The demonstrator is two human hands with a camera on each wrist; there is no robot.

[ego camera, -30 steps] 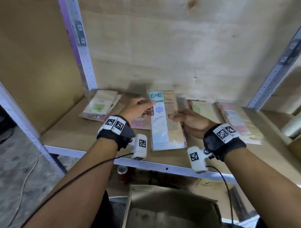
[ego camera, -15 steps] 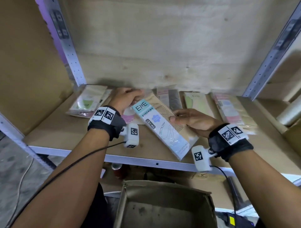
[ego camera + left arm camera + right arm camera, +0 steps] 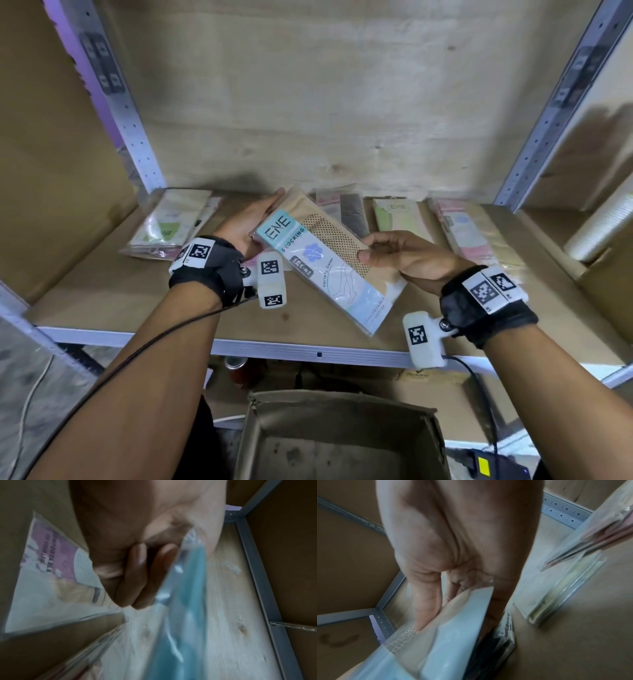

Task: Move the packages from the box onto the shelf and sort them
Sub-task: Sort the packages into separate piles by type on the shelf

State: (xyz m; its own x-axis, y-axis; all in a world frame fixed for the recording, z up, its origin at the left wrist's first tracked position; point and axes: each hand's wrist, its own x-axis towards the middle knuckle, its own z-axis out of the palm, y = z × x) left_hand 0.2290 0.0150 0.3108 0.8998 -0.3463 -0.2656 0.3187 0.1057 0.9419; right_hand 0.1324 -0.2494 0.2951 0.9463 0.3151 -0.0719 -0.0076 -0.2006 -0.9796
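A blue and beige stocking package (image 3: pixel 325 267) hangs tilted over the wooden shelf (image 3: pixel 130 308), its top end pointing up and left. My left hand (image 3: pixel 257 222) holds that top end, fingers running behind it. My right hand (image 3: pixel 380 253) pinches the package's right edge, thumb on top and fingers underneath. In the left wrist view my curled fingers (image 3: pixel 137 574) lie against the blue package (image 3: pixel 185 601). The right wrist view has the thumb pressing on the package (image 3: pixel 453 628). An open cardboard box (image 3: pixel 342 438) stands below the shelf, and the part of its inside that shows holds nothing.
More packages lie along the back of the shelf: green ones (image 3: pixel 168 222) at the left, a grey one (image 3: pixel 352 212), a green one (image 3: pixel 397 216) and pink ones (image 3: pixel 469 236) at the right. A pink package (image 3: pixel 51 563) lies under my left hand. A white roll (image 3: pixel 603 229) sits in the neighbouring bay.
The blue package has swung from upright to tilted, its top end now to the left. Both hands stayed on it, and the view has moved closer to the shelf.
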